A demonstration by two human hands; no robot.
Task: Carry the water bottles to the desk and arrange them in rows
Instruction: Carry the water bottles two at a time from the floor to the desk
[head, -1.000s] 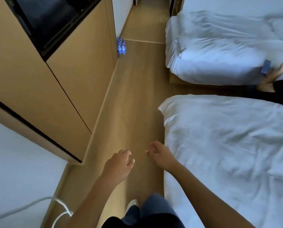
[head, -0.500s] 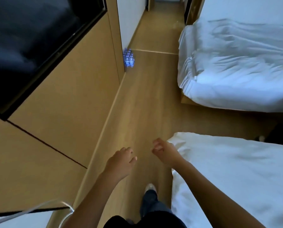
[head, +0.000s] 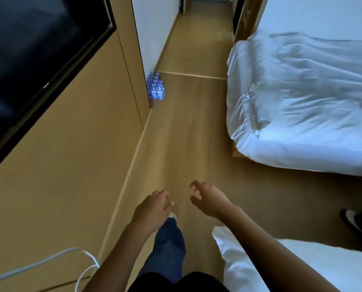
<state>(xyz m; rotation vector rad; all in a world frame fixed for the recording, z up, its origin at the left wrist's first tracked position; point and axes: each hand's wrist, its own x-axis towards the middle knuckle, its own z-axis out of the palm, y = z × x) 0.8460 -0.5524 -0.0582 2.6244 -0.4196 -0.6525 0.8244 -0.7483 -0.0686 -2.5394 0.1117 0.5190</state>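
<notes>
Fingers: we are holding the fingers (head: pixel 193 185) of our right hand (head: pixel 210 200) spread and loosely curled with nothing between them; those of our left hand (head: pixel 152 209) are hanging relaxed and likewise carrying nothing.
Hands: we are keeping both out in front of us, near each other but apart, above the bare wooden floor (head: pixel 182 144); we judge they are free because the pickup is not yet begun.
Leg: we are stepping forward with a jeans leg and a light shoe (head: pixel 172 216) just under the left hand, pointing along the aisle.
Water bottles: we are seeing the cluster of blue-labelled water bottles (head: pixel 155 87) standing upright on the floor, tucked against the end of the wooden wall panel (head: pixel 70 154), well ahead of us; that corner is probably keeping them out of the walkway.
Count: we cannot tell how many bottles are in the cluster, as they are too small.
Desk: we are not seeing it anywhere in view.
Aisle: we are moving between the panel with its dark wall-mounted screen (head: pixel 28 60) on our left and the white beds on our right, the far bed (head: pixel 302 102) and the near bed (head: pixel 302 268).
Cable: we are passing a white cable (head: pixel 39 264) looping at lower left.
Other person: we are glimpsing a dark shoe (head: pixel 352 220) at the right edge.
Progress: we are judging the task barely underway.
</notes>
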